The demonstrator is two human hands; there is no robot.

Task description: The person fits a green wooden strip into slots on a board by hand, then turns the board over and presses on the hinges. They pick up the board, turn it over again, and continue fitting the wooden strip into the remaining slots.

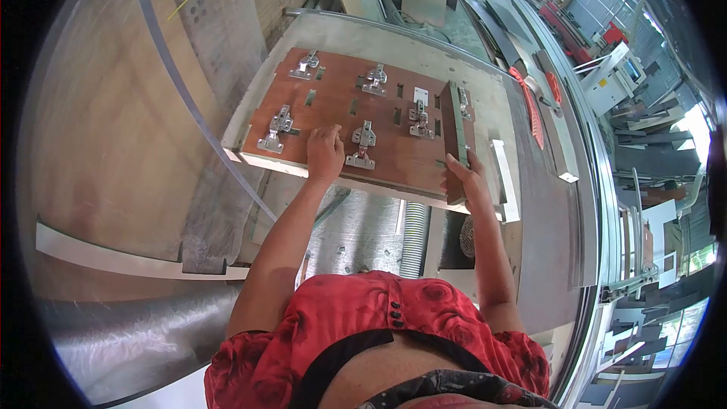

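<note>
In the middle of the frame, a brown panel (344, 110) lies flat on the grey surface (356, 34), its long axis running from left to right across the picture and dipping a little toward the right. Metal hinges are fixed in two rows on its face, their arms lined up from the near edge toward the top of the frame. The left hand (326, 153) rests spread on the panel's near edge, fingers flat, between one hinge (277, 130) to its left and another hinge (363, 147) just beside it on the right. The right hand (468, 180) is curled round the near end of a narrow strip (457, 130), which stands on its edge along the panel's right end, its length pointing away from the person. The panel's near edge seems to overhang the surface, so a heavy press from the left hand could likely tip or slide it forward. The strip, balanced on edge and held at one end only, could fall sideways onto the hinges if the grip loosens. Fingers so near a hinge could be pinched.
</note>
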